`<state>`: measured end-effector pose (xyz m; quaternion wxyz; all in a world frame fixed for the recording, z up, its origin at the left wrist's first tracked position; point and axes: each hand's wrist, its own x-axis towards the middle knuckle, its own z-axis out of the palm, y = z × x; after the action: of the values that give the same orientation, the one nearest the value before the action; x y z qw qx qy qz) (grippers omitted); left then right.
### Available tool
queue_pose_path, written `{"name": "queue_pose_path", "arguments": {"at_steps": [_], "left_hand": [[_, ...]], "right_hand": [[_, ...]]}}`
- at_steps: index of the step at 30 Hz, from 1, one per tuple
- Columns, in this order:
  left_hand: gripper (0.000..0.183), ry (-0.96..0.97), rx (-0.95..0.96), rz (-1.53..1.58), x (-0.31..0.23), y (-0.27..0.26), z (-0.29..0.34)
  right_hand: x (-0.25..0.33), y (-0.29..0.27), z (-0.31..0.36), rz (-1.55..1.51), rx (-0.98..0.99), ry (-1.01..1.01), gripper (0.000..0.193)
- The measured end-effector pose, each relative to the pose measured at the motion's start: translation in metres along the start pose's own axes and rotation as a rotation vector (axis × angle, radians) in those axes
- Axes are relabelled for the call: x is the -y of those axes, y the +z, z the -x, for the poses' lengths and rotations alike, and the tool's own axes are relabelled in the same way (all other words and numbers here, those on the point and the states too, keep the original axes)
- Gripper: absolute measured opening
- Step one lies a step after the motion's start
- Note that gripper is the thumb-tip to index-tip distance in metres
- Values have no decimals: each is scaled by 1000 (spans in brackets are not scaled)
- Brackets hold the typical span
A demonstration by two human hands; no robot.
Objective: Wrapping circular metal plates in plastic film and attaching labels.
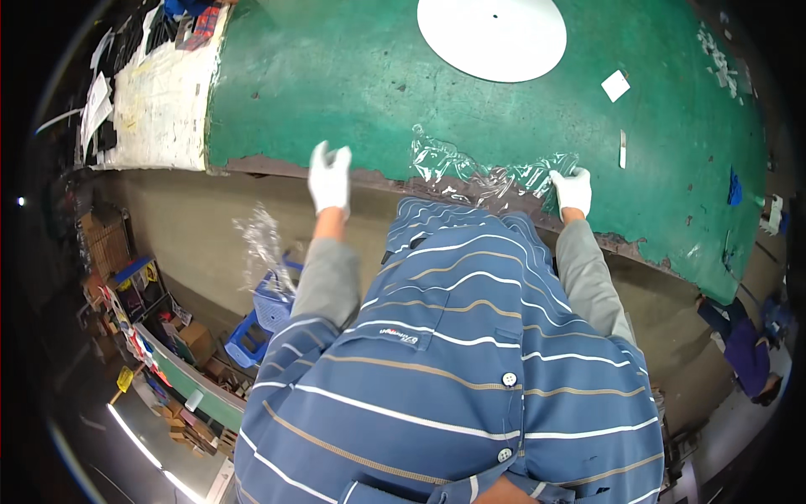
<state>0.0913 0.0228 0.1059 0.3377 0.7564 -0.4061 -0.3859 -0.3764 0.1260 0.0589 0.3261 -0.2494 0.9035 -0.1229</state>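
Crumpled clear plastic film (470,172) lies along the near edge of the green table (336,84), in front of my body. My right hand (574,190), in a white glove, pinches the right end of that film at the table's edge. Also white-gloved, my left hand (330,178) is over the near edge further left, its thumb and fingers apart and nothing in them. A gap separates it from the film's left end.
A large white disc (495,38) with a small centre hole lies at the far side. To its right are a white square (615,86) and a thin white strip (623,149). Blue plastic stools (273,302) with clear film stand lower left. Another person (747,357) is at right.
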Motion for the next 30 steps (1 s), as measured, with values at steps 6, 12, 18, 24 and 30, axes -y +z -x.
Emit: {"name": "queue_pose_path", "arguments": {"at_steps": [6, 12, 18, 24, 30], "left_hand": [[56, 446, 127, -905, -18, 67, 19], [27, 402, 410, -379, 11, 81, 53], [7, -242, 630, 288, -14, 30, 85], [12, 39, 640, 51, -158, -59, 133], [6, 738, 917, 355, -304, -79, 106]], "right_hand": [[-10, 5, -5, -388, 222, -23, 31], [8, -26, 83, -991, 252, -9, 13], [-27, -59, 150, -901, 384, -25, 6], [31, -167, 232, -673, 252, -171, 8], [135, -285, 252, -837, 213, -883, 17]]}}
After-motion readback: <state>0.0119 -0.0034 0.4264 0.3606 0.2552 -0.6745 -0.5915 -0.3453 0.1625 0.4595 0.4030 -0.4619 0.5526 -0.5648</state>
